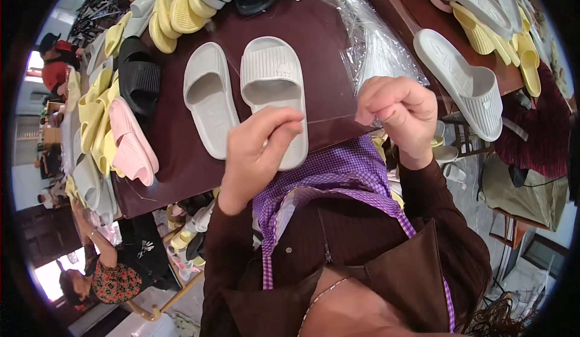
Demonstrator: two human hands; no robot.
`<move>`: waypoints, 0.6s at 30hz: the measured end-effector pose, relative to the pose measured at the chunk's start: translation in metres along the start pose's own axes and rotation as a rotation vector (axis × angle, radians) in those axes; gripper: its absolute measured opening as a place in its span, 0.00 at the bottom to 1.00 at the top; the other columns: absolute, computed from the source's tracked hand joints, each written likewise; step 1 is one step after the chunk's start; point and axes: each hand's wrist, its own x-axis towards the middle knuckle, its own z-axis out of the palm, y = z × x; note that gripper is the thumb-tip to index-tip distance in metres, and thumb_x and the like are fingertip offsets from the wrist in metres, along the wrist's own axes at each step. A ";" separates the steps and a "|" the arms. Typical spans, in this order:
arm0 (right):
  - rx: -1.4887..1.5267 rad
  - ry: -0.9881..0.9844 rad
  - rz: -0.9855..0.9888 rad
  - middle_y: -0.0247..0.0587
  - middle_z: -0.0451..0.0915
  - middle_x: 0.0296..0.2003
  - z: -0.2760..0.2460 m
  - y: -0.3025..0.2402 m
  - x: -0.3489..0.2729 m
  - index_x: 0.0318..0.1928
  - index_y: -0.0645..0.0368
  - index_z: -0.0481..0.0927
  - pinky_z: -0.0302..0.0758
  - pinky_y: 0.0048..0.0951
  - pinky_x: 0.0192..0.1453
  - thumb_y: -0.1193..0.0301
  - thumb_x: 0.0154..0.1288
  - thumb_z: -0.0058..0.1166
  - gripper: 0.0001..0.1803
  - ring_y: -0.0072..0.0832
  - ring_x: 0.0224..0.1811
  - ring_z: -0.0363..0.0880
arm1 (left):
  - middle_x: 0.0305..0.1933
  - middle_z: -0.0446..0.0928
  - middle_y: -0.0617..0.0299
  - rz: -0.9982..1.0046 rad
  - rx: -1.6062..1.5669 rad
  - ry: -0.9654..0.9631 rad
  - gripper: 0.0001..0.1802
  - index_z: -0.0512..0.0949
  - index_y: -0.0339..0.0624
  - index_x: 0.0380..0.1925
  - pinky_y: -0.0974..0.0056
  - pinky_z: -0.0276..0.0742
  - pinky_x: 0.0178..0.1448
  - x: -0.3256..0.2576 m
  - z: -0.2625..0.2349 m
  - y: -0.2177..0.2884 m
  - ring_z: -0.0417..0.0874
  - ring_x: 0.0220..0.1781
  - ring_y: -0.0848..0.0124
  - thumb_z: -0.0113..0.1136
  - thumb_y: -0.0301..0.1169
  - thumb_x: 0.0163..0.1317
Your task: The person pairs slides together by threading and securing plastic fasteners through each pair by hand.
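Here, hands (326,134) above grey slide pair (244,92), toes toward wearer.

Yellow slippers (175,11) are piling up along the dark table's (338,47) far edge, pink slippers (130,144) lying leftward, while another person (112,276) is sitting below.

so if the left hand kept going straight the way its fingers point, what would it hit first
Probably the right-hand slipper of the grey pair on the dark table: the left hand, fingers pinched, points up and away over its near end. Depth is unclear, so it may pass above it.
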 end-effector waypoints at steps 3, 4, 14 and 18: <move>-0.054 -0.018 0.357 0.43 0.79 0.25 -0.002 -0.006 0.006 0.32 0.67 0.77 0.74 0.27 0.32 0.78 0.63 0.49 0.05 0.27 0.26 0.78 | 0.27 0.78 0.56 0.138 0.332 0.075 0.07 0.78 0.34 0.33 0.64 0.72 0.33 -0.019 -0.013 0.008 0.76 0.25 0.64 0.62 0.23 0.53; -0.073 -0.029 0.532 0.42 0.79 0.25 -0.001 -0.007 0.007 0.31 0.67 0.76 0.74 0.28 0.31 0.77 0.64 0.47 0.07 0.27 0.25 0.78 | 0.27 0.78 0.56 0.145 0.416 -0.017 0.07 0.78 0.35 0.32 0.62 0.72 0.32 -0.029 -0.018 0.011 0.76 0.26 0.61 0.63 0.23 0.52; -0.885 -0.721 0.635 0.59 0.78 0.24 0.033 0.058 0.001 0.24 0.70 0.78 0.76 0.43 0.38 0.65 0.60 0.46 0.18 0.51 0.29 0.79 | 0.26 0.78 0.55 -0.076 0.470 -0.297 0.05 0.78 0.37 0.30 0.59 0.72 0.32 -0.096 -0.018 -0.008 0.79 0.28 0.59 0.62 0.25 0.53; -1.045 -0.771 0.503 0.52 0.77 0.19 0.027 0.074 -0.008 0.22 0.67 0.79 0.74 0.38 0.31 0.65 0.58 0.46 0.17 0.40 0.21 0.78 | 0.25 0.78 0.52 -0.105 0.358 -0.214 0.04 0.78 0.37 0.29 0.58 0.74 0.32 -0.095 -0.009 -0.008 0.80 0.27 0.57 0.60 0.25 0.55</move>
